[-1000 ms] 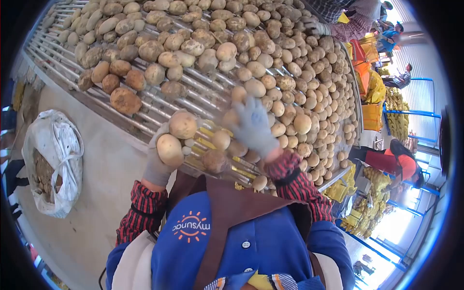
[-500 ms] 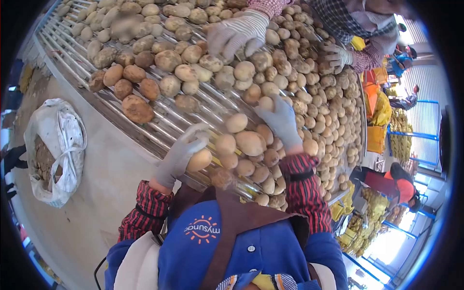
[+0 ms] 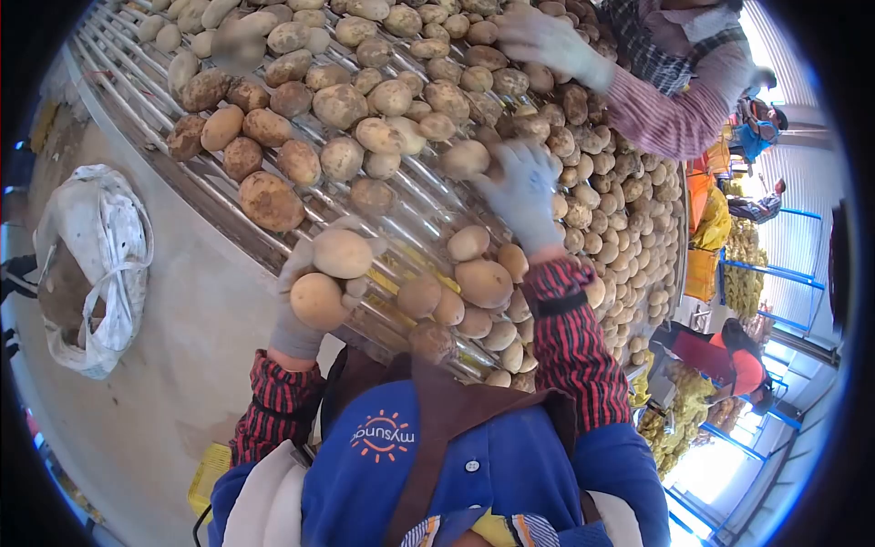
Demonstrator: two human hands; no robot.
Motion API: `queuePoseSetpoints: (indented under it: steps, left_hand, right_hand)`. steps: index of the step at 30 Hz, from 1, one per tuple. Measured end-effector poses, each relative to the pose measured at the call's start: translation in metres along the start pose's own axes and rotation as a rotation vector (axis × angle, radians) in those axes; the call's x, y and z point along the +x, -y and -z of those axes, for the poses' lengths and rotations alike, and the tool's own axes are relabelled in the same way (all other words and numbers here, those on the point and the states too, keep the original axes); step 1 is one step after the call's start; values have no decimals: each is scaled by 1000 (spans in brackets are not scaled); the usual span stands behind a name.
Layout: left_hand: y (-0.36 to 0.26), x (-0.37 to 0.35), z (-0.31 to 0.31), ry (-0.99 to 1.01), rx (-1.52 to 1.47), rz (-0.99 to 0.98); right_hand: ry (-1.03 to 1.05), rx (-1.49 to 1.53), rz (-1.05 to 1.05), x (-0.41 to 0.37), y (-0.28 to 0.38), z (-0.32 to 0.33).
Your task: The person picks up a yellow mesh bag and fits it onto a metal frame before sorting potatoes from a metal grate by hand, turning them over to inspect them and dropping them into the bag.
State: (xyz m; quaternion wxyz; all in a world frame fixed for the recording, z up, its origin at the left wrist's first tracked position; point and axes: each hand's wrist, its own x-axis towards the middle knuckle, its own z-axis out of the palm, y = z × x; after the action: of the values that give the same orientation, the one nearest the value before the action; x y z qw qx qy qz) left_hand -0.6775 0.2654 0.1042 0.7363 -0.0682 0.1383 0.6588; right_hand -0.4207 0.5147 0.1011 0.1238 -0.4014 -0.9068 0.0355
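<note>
Left hand [image 3: 310,305] now has its grip clamped on two potatoes [image 3: 342,252], up from one, while the right hand [image 3: 524,196], grip apart, has stretched to a farther potato [image 3: 467,158]

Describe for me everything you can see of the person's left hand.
The left hand wears a grey knit glove that looks a little soiled. It is raised with the fingers curled around two pale, smooth potatoes, one stacked above the other. It is at the near edge of the roller table, above the concrete floor. A red and black checked sleeve covers the wrist. Nothing but the potatoes touches it.
</note>
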Motion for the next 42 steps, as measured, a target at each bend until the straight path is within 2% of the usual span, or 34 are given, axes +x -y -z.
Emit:
queuePoseSetpoints:
  steps: [1, 3, 5, 7, 8, 9, 11, 13, 15, 16, 17, 19, 20, 21, 23, 24, 27, 29, 33, 35, 38, 39, 41, 42]
  left_hand:
    - [-3, -1, 3, 9, -2, -43]
    - [-4, -1, -1, -41, -82, -60]
    - [-2, 4, -3, 1, -48, -50]
    - [-3, 8, -5, 14, 5, -27]
    - [-3, 9, -6, 14, 48, -15]
    - [-3, 10, -7, 16, 56, -10]
    - [-5, 8, -5, 2, -5, -7]
    - [-7, 9, -3, -3, -7, -2]
    - [-5, 6, -4, -18, -27, 21]
    - [-5, 7, -5, -20, -22, 14]
    - [-6, 8, -7, -15, -16, 4]
    - [-7, 9, -6, 11, -26, 33]
    - [-7, 9, -7, 17, -5, 18]
    - [-5, 9, -7, 21, 17, 8]
    - [-2, 8, -7, 37, 6, 30]
    - [-1, 7, -7, 32, 28, 14]
    - [9, -1, -9, -1, 86, -20]
    - [24, -5, -8, 67, 7, 15]
    - [72, -18, 2, 195, -135, 183]
    - [95, -28, -3, 161, -66, 179]
    - [141, -46, -62, -85, 56, 202]
    - [153, -50, -63, -83, 64, 206]
    - [176, -54, -56, -105, 102, 256]
    - [186, -57, -54, -105, 117, 268]
  right_hand:
    - [69, -21, -68, -14, -10, -1]
    - [111, -78, -92, -27, -2, 17]
    - [157, -127, -122, -24, 8, 34]
    - [49, 108, -110, -3, 24, 38]
    - [132, 208, 54, -1, 19, 27]
    - [124, 211, 49, -3, 25, 18]
    - [172, 619, -223, -10, 42, 2]
    - [159, 655, -223, -18, 42, 0]
    - [220, 755, -370, -34, 46, 6]
    - [235, 862, -547, -38, 49, 17]
    - [226, 859, -557, -43, 47, 26]
    - [84, 1800, -616, -54, 37, 45]
    - [48, 1934, -460, -63, 36, 51]
    - [29, 1924, -467, -70, 38, 56]
    - [9, 2100, -477, -81, 46, 62]
    - [80, 1915, -562, -85, 47, 62]
    - [34, 2005, -456, -104, 65, 68]
    - [7, 2031, -478, -113, 76, 81]
    - [4, 2040, -350, -139, 70, 83]
    - [18, 2037, -298, -156, 64, 85]
    - [-164, 2188, -388, -183, 56, 81]
    - [-175, 2191, -384, -192, 53, 84]
    - [-271, 2505, -666, -212, 45, 90]
    - [-304, 1998, -577, -223, 44, 91]
